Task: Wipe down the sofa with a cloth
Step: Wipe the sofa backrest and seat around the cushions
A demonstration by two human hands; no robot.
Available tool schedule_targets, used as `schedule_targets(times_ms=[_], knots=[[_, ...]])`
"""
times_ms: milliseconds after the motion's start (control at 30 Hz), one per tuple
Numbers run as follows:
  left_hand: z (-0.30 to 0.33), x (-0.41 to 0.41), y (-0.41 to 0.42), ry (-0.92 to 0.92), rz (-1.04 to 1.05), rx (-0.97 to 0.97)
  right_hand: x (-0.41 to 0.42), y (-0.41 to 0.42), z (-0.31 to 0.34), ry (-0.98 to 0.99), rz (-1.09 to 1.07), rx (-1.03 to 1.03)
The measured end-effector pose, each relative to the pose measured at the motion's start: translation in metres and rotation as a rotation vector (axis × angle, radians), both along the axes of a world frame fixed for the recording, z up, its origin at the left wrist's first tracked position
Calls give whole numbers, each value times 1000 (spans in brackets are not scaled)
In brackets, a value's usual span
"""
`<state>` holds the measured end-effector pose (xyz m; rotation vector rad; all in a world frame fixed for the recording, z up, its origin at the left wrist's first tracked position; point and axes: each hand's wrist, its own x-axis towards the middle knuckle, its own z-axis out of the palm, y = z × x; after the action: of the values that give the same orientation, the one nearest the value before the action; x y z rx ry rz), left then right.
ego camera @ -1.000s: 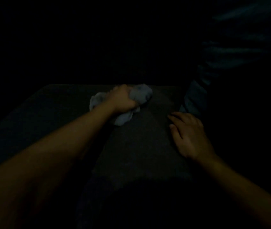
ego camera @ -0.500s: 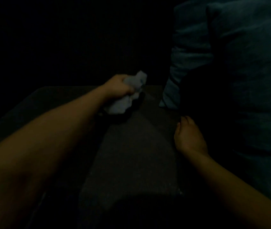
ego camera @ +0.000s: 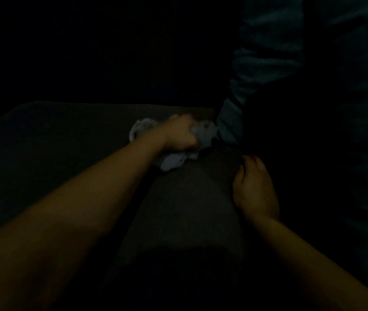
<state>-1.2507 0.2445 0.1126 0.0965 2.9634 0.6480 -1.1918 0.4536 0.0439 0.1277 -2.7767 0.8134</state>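
Dim light leaves most of the room black, and only the dark sofa [ego camera: 178, 209] seat shows faintly as a flat surface running away from the camera. On it, the left hand [ego camera: 179, 135] is curled tightly round a pale, crumpled cloth [ego camera: 171, 161], pressing it down on the seat near the far edge; bunches of the cloth stick out above the wrist, below the palm and past the knuckles to the right. The right hand [ego camera: 253, 189] lies nearer the camera and well to the right of the left one, resting on the seat by its right edge, fingers bent at the tips and, as far as the gloom allows, holding nothing. The two hands are apart, with bare seat between them. Just right of the cloth, almost touching it, hangs the lower corner of a bluish cushion [ego camera: 266, 63], which rises up the right side into shadow.
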Motion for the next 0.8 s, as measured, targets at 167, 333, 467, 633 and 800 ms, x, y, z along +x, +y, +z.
schedule_targets(times_ms=[167,333,467,633,800], knots=[[-2,138,21,-76,-260,-17,9,-1,13,-83,-7,-34],[24,163,14,-187,-165,213,8,11,32,-256,39,-33],[48,107,2,-103,78,453,10,17,26,-266,70,-193],[4,47,36,-118,114,-149,10,18,10,-133,43,-386],[-11,47,38,-8,-3,-177,3,20,2,-113,34,-432]])
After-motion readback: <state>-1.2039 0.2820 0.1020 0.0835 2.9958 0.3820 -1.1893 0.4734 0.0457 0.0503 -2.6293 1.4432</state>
